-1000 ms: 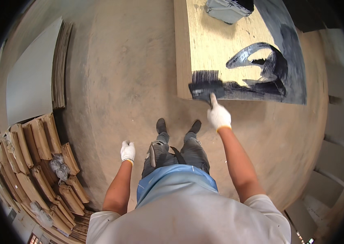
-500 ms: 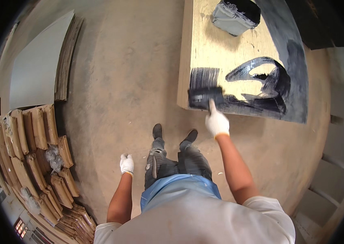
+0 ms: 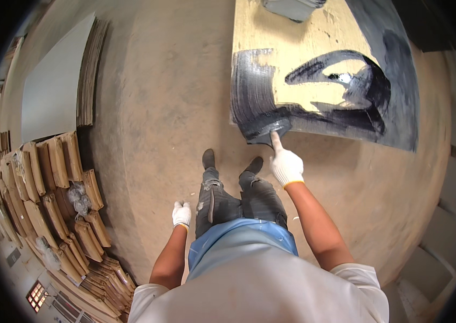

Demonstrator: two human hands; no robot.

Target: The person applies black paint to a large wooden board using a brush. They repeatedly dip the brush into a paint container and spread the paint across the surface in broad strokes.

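My right hand (image 3: 286,164), in a white knit glove, grips a wide brush (image 3: 265,128) thickly coated in black, with the index finger stretched along it. The brush lies at the near left corner of a pale wood-grained board (image 3: 298,94). Broad, streaky black paint (image 3: 252,81) covers the board's left edge, and a wet curved patch (image 3: 376,89) shines on its right part. A paint-smeared grey container (image 3: 292,9) stands farther up the board, cut off by the frame. My left hand (image 3: 181,214), also gloved, hangs empty beside my left thigh, fingers loosely apart.
Flat grey sheets (image 3: 55,81) lie stacked at the far left. Nearer on the left are several brown-wrapped bundles (image 3: 55,161) with crumpled clear plastic (image 3: 79,199) among them. Grey panels (image 3: 446,231) line the right side. Concrete floor (image 3: 158,107) runs between.
My right hand has drawn the brush to the board's near left corner, and black now covers more of the left edge. The board and container sit higher in view.
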